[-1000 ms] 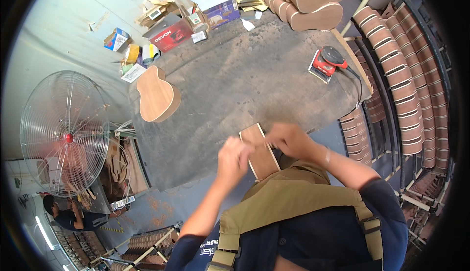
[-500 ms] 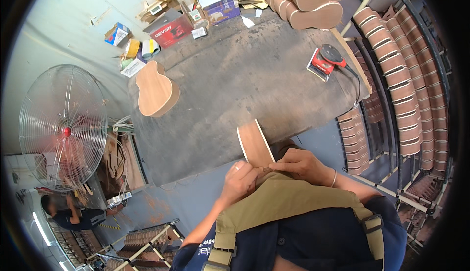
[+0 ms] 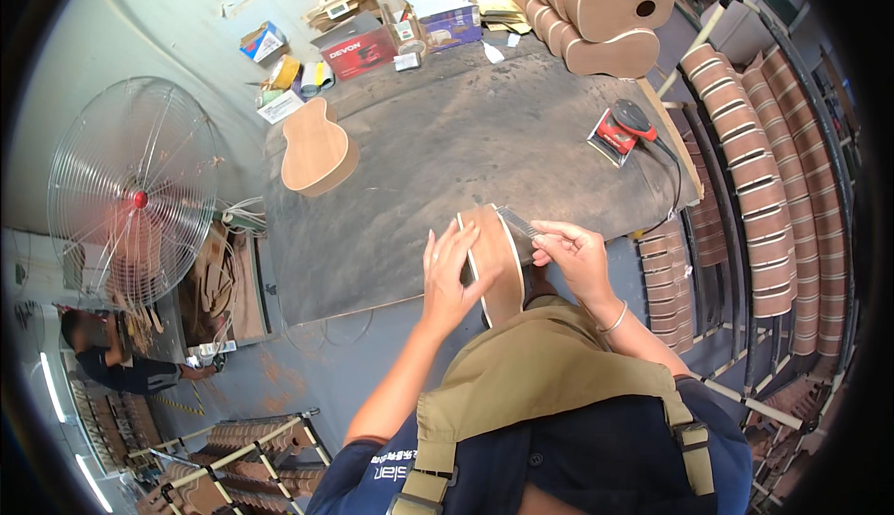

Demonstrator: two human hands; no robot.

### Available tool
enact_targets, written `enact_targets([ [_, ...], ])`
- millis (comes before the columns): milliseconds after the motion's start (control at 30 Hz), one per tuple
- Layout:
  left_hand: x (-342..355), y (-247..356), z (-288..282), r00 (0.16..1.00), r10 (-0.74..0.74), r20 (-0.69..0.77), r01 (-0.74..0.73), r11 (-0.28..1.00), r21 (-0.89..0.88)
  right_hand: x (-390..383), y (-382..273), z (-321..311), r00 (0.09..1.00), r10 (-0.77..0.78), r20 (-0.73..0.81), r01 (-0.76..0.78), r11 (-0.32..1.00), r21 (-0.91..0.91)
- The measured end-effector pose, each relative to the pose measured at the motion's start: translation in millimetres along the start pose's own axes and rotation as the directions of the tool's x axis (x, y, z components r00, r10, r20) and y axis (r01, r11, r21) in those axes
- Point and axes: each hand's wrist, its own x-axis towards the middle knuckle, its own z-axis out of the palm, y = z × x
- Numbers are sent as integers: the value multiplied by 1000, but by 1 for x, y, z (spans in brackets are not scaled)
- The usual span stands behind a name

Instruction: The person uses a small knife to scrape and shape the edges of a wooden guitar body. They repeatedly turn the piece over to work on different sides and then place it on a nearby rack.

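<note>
A small ukulele body (image 3: 496, 259) stands on its edge between my hands and my apron at the table's near side, its wooden side facing up with pale binding along both rims. My left hand (image 3: 450, 273) holds it from the left, fingertips and thumb resting on the wood. At the right rim my right hand (image 3: 570, 250) pinches a thin, grey, blade-like piece (image 3: 518, 223), whose far end lies close to the binding. Whether the piece touches the rim I cannot tell.
Another ukulele body (image 3: 317, 156) lies on the dark table (image 3: 400, 203). A red corded sander (image 3: 622, 131) sits at the right, near stacked bodies (image 3: 610, 49). Boxes (image 3: 358, 49) line the wall. A big fan (image 3: 140, 198) and a person (image 3: 116, 357) are at left; racks (image 3: 745, 189) at right.
My hands have moved apart, from the body's near end to its two sides. The grey piece now shows in my right hand. The whole view has shifted slightly.
</note>
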Motion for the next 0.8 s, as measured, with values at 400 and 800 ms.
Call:
enact_targets([
  [400, -15, -1, -20, 940, 338, -40, -326, 928, 179, 39, 7, 30, 963, -248, 105, 268, 925, -268],
  [800, 79, -51, -52, 995, -103, 3, 102, 987, -125, 133, -5, 78, 845, -206, 493, 487, 679, -550],
])
